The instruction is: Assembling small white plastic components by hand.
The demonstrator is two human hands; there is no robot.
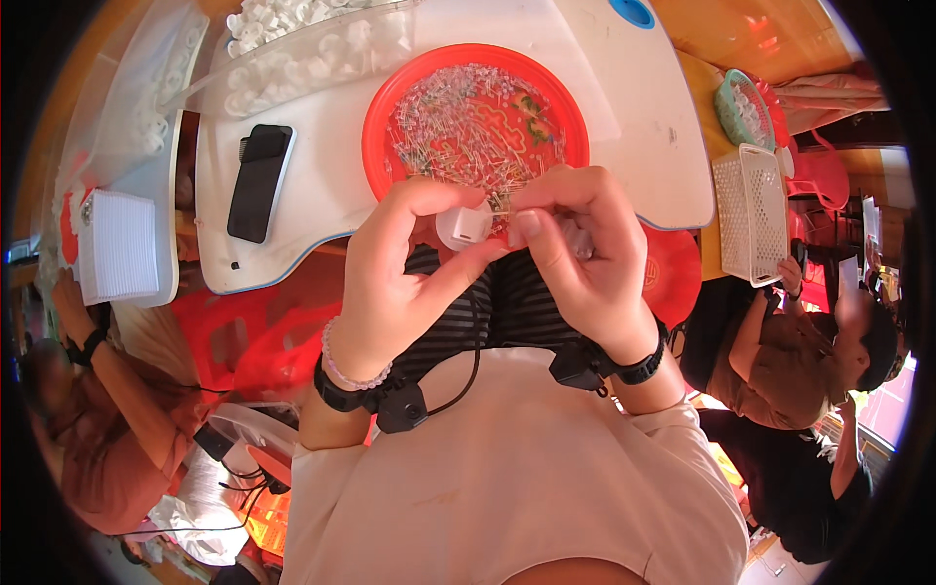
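Note:
My left hand [405, 263] pinches a small white plastic piece [472, 226] between thumb and fingertips. The piece has a squarish face with a dark slot and a rounded side. Close beside it, my right hand [592, 255] is closed, thumb against forefinger, on a thin pale stem [500, 214] that reaches to the white piece. Whitish, see-through bits [577, 237] show under the right fingers, partly hidden. Just beyond both hands sits a round red tray [378, 127] with many tiny clear pieces with thin wire-like stems [458, 117].
A dark phone [261, 185] lies left on the white table [643, 136]. Behind it stands a clear bin [322, 58] of white parts. At right are a white basket [751, 210] and a green basket [743, 107]. Other people [127, 419] sit on both sides.

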